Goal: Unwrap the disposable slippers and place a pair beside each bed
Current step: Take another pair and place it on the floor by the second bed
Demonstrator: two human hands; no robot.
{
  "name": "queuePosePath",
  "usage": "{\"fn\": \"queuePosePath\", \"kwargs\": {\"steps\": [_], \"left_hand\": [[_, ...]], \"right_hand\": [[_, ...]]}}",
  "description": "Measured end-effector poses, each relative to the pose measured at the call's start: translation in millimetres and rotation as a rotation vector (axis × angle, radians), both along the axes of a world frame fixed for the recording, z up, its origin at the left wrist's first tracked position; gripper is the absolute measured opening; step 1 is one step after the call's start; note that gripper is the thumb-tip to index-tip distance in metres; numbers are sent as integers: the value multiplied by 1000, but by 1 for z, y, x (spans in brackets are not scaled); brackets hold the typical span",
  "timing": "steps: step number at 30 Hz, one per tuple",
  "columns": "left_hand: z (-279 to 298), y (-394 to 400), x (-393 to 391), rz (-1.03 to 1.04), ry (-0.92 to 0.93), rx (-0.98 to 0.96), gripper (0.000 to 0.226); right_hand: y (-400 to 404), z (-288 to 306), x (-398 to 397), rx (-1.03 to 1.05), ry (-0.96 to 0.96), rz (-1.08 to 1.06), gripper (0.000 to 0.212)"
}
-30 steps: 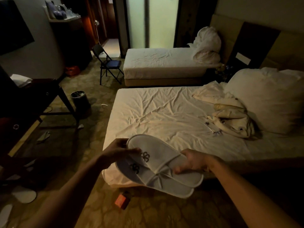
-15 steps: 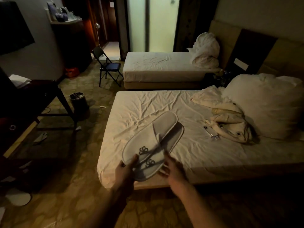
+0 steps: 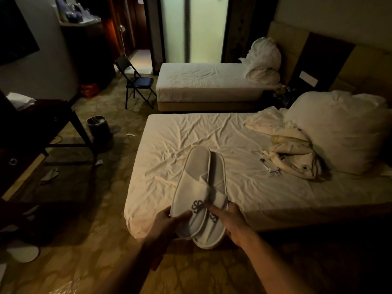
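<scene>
The room was dim, with a patterned carpet underfoot. A dark desk stood along the left wall, and a waste bin sat on the floor beside its leg. A folding chair stood near a frosted glass panel. A padded headboard ran along the right wall.

We see white slippers with a dark swirl logo — cream sheets on the near bed, a blue-seated folding chair, mottled olive-gold carpet.
</scene>
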State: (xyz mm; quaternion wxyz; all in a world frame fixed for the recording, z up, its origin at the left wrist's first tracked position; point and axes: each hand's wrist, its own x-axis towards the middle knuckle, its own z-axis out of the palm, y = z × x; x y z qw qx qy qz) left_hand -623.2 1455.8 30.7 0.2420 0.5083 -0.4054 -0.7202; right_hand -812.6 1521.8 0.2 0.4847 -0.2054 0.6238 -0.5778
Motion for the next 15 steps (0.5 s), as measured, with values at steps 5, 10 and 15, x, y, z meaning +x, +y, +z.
{"fn": "queuePosePath", "kwargs": {"steps": [5,10,15], "left_hand": [[-16,0,17,82,38,72,45],[-27,9,26,39,33,142,50],[-39,9,34,41,9,171,54]], "right_hand": [[7,-21,-7,1,-72,-121,79],[14,-31,-5,43,-80,-147,51],[17,-39,-4,64,-67,-120,45]]}}
